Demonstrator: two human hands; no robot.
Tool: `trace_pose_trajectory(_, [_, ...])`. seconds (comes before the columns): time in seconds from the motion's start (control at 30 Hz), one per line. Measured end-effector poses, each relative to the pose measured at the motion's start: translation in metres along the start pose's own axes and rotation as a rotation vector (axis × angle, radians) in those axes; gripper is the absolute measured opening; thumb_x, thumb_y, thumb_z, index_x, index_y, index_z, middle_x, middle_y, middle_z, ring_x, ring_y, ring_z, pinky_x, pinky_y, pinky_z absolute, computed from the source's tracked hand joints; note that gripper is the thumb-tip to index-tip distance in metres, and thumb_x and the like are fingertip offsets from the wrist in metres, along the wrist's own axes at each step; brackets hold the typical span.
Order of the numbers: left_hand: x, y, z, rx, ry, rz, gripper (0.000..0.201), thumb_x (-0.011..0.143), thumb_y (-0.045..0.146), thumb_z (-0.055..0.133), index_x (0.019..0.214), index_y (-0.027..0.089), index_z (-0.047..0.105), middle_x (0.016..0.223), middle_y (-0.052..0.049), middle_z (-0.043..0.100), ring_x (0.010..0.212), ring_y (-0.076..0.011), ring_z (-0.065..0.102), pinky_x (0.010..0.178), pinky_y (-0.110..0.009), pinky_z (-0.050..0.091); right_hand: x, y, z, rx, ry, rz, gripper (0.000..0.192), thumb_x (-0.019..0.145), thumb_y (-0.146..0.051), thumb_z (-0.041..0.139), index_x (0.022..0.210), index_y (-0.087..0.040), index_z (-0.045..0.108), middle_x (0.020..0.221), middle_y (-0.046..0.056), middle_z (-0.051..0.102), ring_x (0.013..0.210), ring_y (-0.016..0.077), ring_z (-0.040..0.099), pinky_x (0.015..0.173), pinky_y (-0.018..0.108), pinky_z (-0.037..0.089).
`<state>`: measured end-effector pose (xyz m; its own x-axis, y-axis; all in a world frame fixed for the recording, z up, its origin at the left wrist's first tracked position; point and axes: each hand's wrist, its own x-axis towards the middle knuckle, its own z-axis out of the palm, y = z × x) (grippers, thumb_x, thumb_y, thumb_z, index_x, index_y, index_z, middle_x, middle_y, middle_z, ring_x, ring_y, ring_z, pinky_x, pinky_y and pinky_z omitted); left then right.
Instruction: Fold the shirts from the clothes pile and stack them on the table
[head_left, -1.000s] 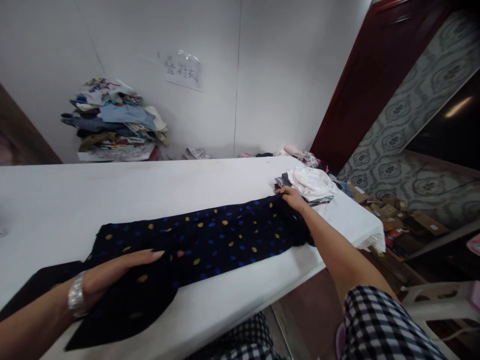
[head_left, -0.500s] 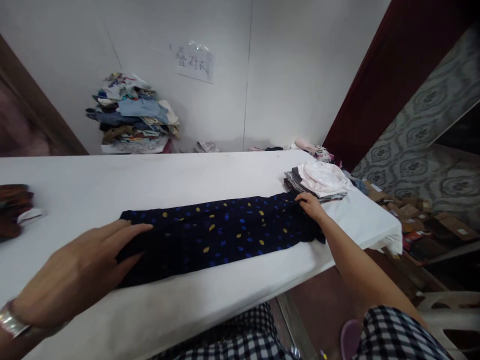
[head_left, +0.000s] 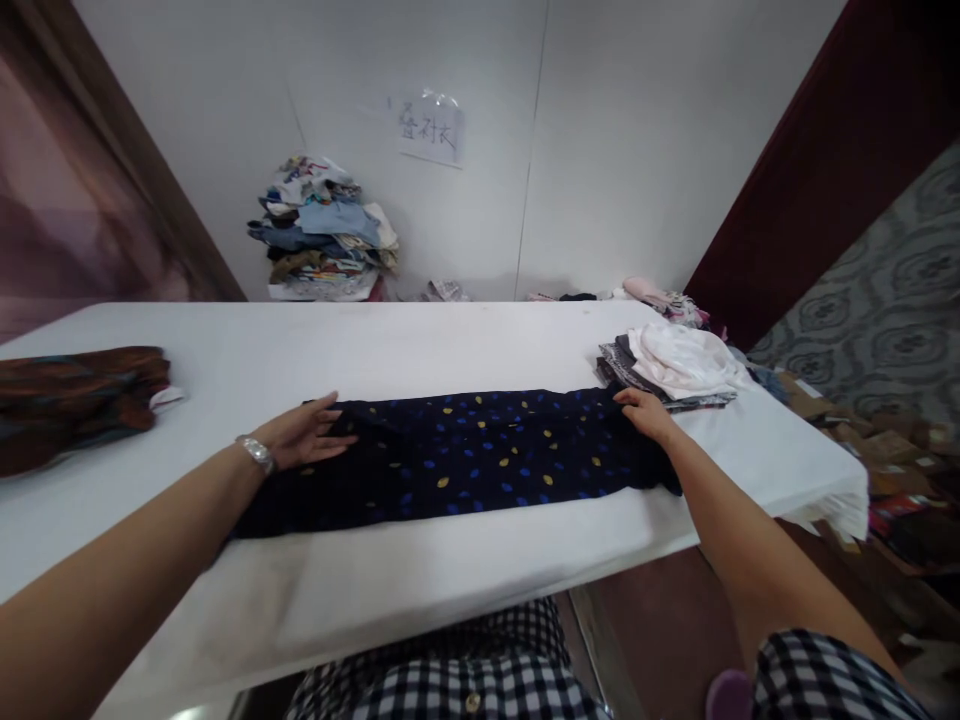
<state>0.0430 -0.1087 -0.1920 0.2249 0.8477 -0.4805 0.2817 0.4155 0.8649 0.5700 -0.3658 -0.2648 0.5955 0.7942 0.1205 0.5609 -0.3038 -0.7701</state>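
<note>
Head view, down over table (head_left: pixel 450 350)

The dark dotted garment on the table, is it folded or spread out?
Folded lengthwise: the dark dotted garment lies as a narrow band, left hand and right hand at its ends.

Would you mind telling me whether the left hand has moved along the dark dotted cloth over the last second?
Yes. The left hand has shifted from the cloth's near, draped part to the far left corner of the dark dotted cloth, judged against the white table.

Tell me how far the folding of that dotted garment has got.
Done: the dark dotted garment lies in a long narrow strip on the white table. In hand: left hand and right hand rest on its two ends. Left: folding it shorter.
</note>
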Motion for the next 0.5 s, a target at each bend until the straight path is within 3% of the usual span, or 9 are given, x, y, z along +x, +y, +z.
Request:
trace_pose_trajectory(0.03, [0.001, -0.002, -0.002, -0.014, 0.014, -0.041, 0.037, 0.084, 0.047, 0.057, 0.098, 0.012, 0.058, 0.103, -0.015, 0.067, 0.09, -0.0265, 0.068, 0.068, -0.038, 0.06, -0.001, 0.001, 0.0, 0.006, -0.018, 0.006, 0.031, 0.059, -0.016, 0.053, 0.085, -0.022, 0.071, 0.088, 0.003, 0.074, 0.082, 0.0209, 0.066, 0.083, 0.035, 0.051])
trace_pose_trajectory(0.1, [-0.001, -0.006, -0.005, 0.081, 0.11, 0.049, 0.049, 0.085, 0.054, 0.052, 0.111, 0.012, 0.055, 0.123, -0.017, 0.06, 0.107, -0.0277, 0.062, 0.077, -0.039, 0.059, -0.002, 0.003, -0.002, -0.002, -0.068, 0.013, 0.032, 0.063, -0.019, 0.059, 0.092, -0.022, 0.073, 0.097, 0.005, 0.074, 0.09, 0.0229, 0.067, 0.09, 0.037, 0.05])
trace_pose_trajectory(0.2, [-0.009, -0.022, -0.002, 0.576, 0.189, 0.488, 0.067, 0.075, 0.056, 0.062, 0.127, 0.014, 0.052, 0.141, -0.016, 0.05, 0.128, -0.0318, 0.047, 0.103, -0.048, 0.046, -0.003, 0.004, -0.003, -0.049, -0.132, -0.002, 0.032, 0.065, -0.03, 0.067, 0.095, -0.023, 0.074, 0.103, 0.007, 0.074, 0.1, 0.0269, 0.066, 0.097, 0.041, 0.047])
trace_pose_trajectory(0.27, [-0.014, -0.037, 0.004, 0.928, 0.124, 0.737, 0.075, 0.07, 0.051, 0.068, 0.134, 0.017, 0.049, 0.148, -0.015, 0.044, 0.136, -0.032, 0.039, 0.113, -0.048, 0.034, -0.004, 0.004, -0.002, -0.092, -0.161, -0.013, 0.032, 0.065, -0.036, 0.07, 0.093, -0.023, 0.076, 0.103, 0.007, 0.074, 0.101, 0.0287, 0.066, 0.098, 0.041, 0.046])
trace_pose_trajectory(0.3, [-0.015, -0.044, 0.007, 1.064, 0.096, 0.794, 0.077, 0.069, 0.049, 0.068, 0.136, 0.018, 0.048, 0.151, -0.015, 0.04, 0.139, -0.0321, 0.036, 0.114, -0.047, 0.032, -0.004, 0.003, -0.001, -0.109, -0.171, -0.015, 0.032, 0.064, -0.039, 0.07, 0.091, -0.023, 0.076, 0.101, 0.006, 0.075, 0.099, 0.0289, 0.066, 0.096, 0.041, 0.047])
trace_pose_trajectory(0.4, [-0.015, -0.055, 0.018, 1.316, 0.112, 0.72, 0.067, 0.072, 0.046, 0.064, 0.132, 0.019, 0.053, 0.152, -0.016, 0.039, 0.135, -0.0339, 0.042, 0.104, -0.047, 0.041, -0.005, 0.001, 0.0, -0.141, -0.199, -0.004, 0.031, 0.065, -0.046, 0.067, 0.083, -0.022, 0.076, 0.089, 0.005, 0.075, 0.086, 0.0267, 0.067, 0.085, 0.037, 0.05])
trace_pose_trajectory(0.5, [-0.012, -0.047, 0.022, 1.399, 0.151, 0.665, 0.031, 0.084, 0.037, 0.049, 0.101, 0.019, 0.068, 0.127, -0.014, 0.062, 0.11, -0.0294, 0.061, 0.093, -0.043, 0.047, -0.008, -0.002, 0.0, -0.129, -0.218, 0.012, 0.035, 0.065, -0.053, 0.062, 0.074, -0.021, 0.073, 0.076, 0.003, 0.072, 0.073, 0.0232, 0.064, 0.074, 0.034, 0.049])
